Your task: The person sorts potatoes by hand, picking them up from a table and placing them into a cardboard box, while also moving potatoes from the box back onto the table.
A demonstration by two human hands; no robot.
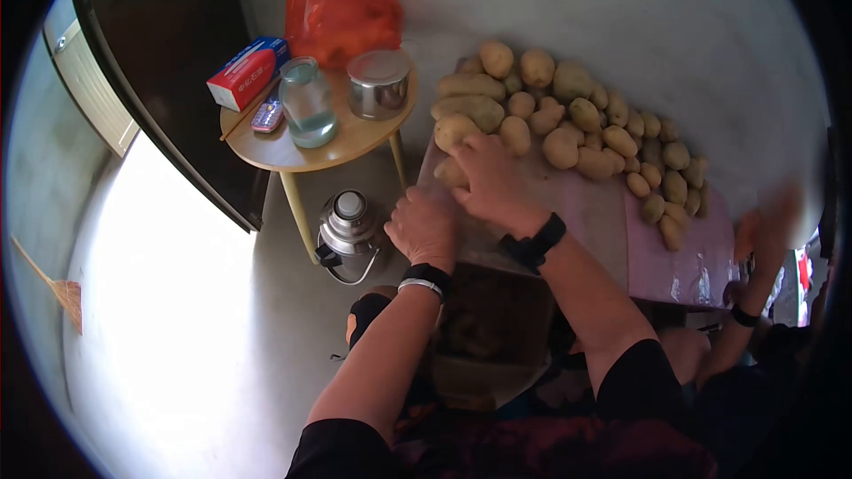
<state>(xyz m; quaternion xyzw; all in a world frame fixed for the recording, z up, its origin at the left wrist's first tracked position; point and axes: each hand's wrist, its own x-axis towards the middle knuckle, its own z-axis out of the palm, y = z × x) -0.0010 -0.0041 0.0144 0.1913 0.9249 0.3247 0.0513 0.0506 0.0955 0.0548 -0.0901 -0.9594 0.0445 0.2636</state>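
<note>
Two hands in play at the left edge of the pink-covered table (586, 217)! Right hand (490, 182), fingers bent over one smooth, tan, oval potato (450, 173); left hand (421, 225) just beside, fingers curled, grip impossible to tell. Dozens more tan potatoes (577, 115) crowd the wall side, too overlapped to count. Open cover runs between them and the near edge, above one open brown box (522, 302).
</note>
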